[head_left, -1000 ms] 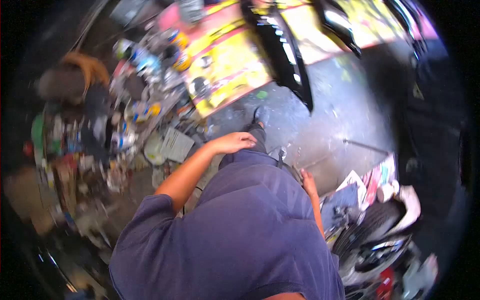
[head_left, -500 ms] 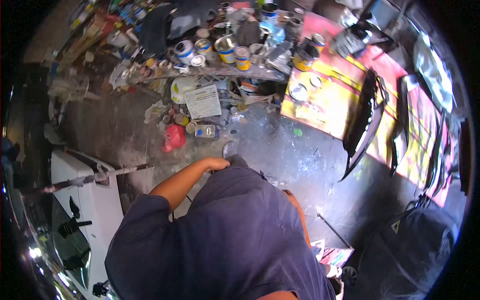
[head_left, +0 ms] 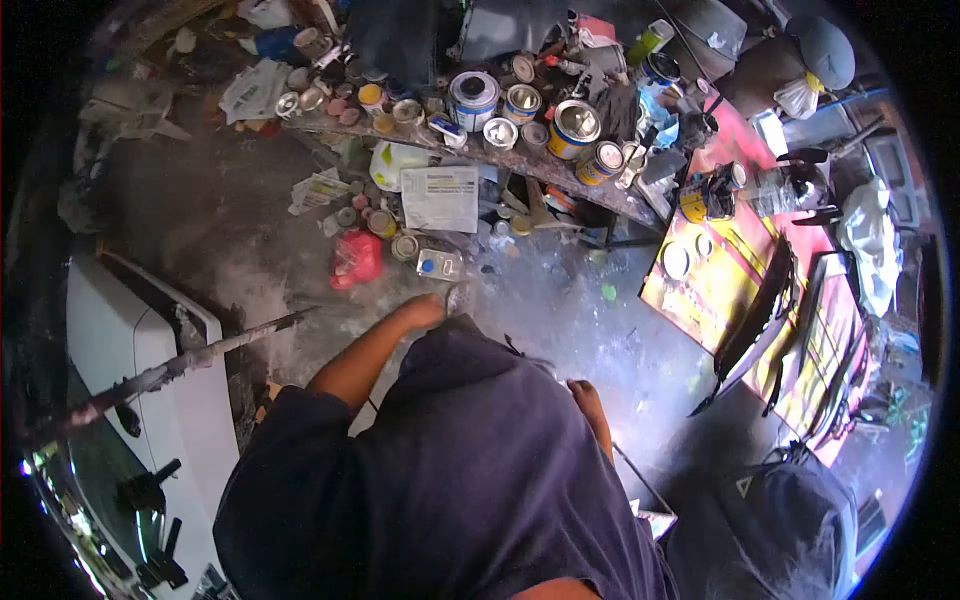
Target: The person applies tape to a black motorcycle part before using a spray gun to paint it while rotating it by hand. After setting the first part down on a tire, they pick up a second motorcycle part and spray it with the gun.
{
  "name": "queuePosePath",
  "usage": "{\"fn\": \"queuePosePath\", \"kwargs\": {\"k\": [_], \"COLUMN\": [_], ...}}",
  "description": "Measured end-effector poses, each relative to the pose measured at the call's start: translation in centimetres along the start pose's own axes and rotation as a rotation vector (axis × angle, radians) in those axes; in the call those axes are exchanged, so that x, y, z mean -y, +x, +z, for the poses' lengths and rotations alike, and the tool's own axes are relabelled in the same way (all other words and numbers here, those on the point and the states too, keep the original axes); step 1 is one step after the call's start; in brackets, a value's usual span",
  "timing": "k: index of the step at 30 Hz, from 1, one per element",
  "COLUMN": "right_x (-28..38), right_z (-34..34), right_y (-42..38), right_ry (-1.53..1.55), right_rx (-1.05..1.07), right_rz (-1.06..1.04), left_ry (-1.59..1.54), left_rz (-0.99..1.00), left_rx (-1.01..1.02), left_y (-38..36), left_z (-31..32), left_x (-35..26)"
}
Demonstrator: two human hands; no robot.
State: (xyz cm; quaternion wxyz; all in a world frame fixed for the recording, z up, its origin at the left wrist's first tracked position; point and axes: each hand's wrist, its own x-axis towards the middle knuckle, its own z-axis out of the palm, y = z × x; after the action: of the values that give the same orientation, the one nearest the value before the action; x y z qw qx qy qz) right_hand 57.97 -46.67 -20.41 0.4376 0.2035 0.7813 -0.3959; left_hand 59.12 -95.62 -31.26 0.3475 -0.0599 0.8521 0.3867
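Observation:
My left hand is in front of my dark shirt, beside its front edge. Its fingers look curled into a fist, and what they hold, if anything, is hidden. On the other side of the shirt is my right hand, partly covered by cloth; its fingers are too hidden to read. A clear container with a blue cap stands on the floor just beyond my left hand, with a red plastic bag to its left.
Paint cans crowd a low bench ahead. Dark curved parts lie on a yellow and pink board at right. A white vehicle panel and a long bar are left; a black bag sits lower right.
The head view has turned, so the bench and board sit farther right and the vehicle panel farther left. My left hand appears slightly higher; my right hand stays beside the shirt.

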Motion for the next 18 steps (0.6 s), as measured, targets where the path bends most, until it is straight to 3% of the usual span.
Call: {"fn": "queuePosePath", "kwargs": {"k": [4,6,7,9,12,14,17,18], "right_x": [0.4,-2.4,-3.0,-3.2,-1.8,-1.1,0.4,1.1], "right_z": [3.0,3.8,4.1,4.8,4.6,4.4,4.5,4.4], "right_y": [2.0,3.3,3.0,2.6,1.5,1.3,2.3,2.7], "right_ry": [-0.040,-0.080,-0.012,0.123,0.015,-0.011,-0.176,-0.253], "right_rx": [-0.075,-0.086,-0.070,-0.045,-0.058,-0.011,0.044,0.061], "right_rz": [-0.116,-0.129,-0.095,-0.022,0.066,0.040,-0.018,-0.042], "left_ry": [-0.097,-0.258,-0.244,-0.116,-0.066,-0.211,0.625,0.507], "left_rz": [-0.154,0.008,0.046,-0.019,-0.222,-0.517,0.157,0.135], "left_rx": [0.038,-0.284,-0.296,-0.149,-0.043,0.112,0.259,0.201], "left_y": [-0.9,-1.5,-1.1,0.0,0.0,0.5,-0.9,-0.9], "left_z": [-4.3,-2.8,-2.3,-0.7,0.1,3.0,4.3,5.9], "left_x": [5.2,9.4,12.0,16.8,17.2,18.8,13.3,12.9]}}
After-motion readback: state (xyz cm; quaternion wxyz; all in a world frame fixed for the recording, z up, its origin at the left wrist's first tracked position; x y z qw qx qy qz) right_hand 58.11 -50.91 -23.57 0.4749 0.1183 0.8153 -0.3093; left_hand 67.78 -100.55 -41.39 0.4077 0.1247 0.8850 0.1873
